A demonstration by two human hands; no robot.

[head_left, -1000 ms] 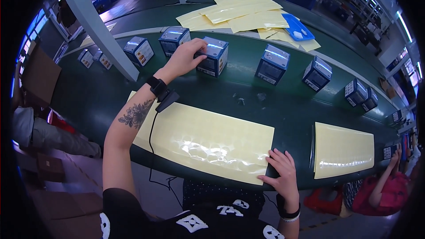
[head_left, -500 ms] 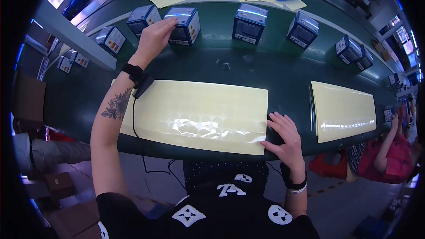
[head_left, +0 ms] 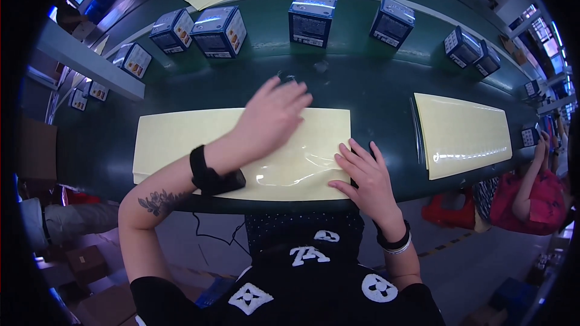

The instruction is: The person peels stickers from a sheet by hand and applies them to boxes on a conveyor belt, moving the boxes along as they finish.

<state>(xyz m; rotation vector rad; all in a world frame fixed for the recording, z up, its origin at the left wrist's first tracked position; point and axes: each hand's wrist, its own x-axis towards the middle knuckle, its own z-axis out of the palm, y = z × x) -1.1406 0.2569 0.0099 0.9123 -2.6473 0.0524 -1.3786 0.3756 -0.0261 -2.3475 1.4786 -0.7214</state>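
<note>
A person in a black top works with both hands at a green table (head_left: 383, 99). A pale yellow sheet (head_left: 181, 139) lies at the centre of the frame, its long axis running left to right, almost level; one short end points toward the right of the frame.

What has just changed: the left hand (head_left: 272, 119) is off the blue box (head_left: 219, 35) at upper left and is now over the sheet — so the box stands free, and both hands are at the sheet. The left fingers are loosely spread and blurred, reaching past the sheet's far edge; whether they touch anything cannot be told.

The right hand (head_left: 364, 174) rests at the sheet's right end, fingers fanned out, thumb on the surface, with the sheet buckling slightly beside it. Whether it also grips from underneath is hidden.

The box sits upright, its dark panel facing the person and its picture side turned rightward. Another yellow stack (head_left: 465, 136) lies at right — well apart.
</note>
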